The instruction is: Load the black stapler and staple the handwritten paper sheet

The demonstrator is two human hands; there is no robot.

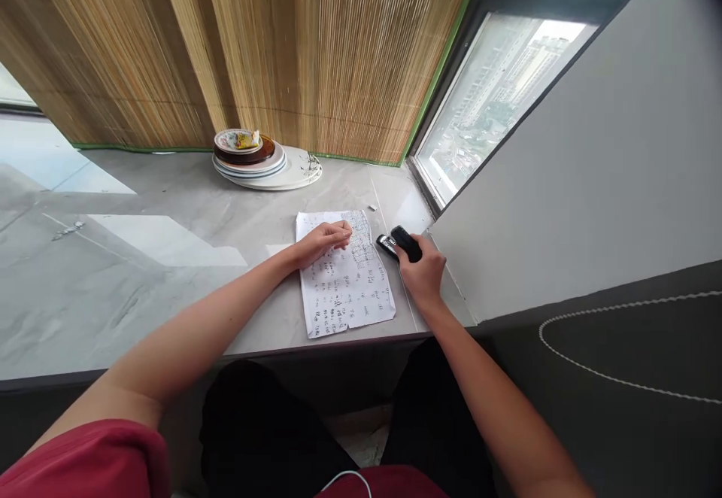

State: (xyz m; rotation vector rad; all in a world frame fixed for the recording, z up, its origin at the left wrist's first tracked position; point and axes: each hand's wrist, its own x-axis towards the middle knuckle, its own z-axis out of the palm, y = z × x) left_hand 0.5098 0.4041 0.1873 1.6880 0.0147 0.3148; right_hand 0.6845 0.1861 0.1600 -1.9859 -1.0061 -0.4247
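Sheets of white paper (366, 306) covered with handwriting lie on the grey stone counter, their edges creased and uneven. My left hand (324, 244) rests on the upper part of the paper with its fingers curled together; whether anything small is between them I cannot make out. Just right of the paper, my right hand (424, 266) is wrapped round a black stapler (407, 244). The stapler's jaws are spread apart, and its front end points left toward the paper's right edge. A small pale piece (372, 208) lies on the counter beyond the paper.
Stacked plates (248, 171) with a small yellow packet (247, 139) on top stand at the back, before a bamboo blind (271, 47). A window (490, 99) and a white wall (569, 167) border the right side. The counter's front edge (259, 351) runs above my legs.
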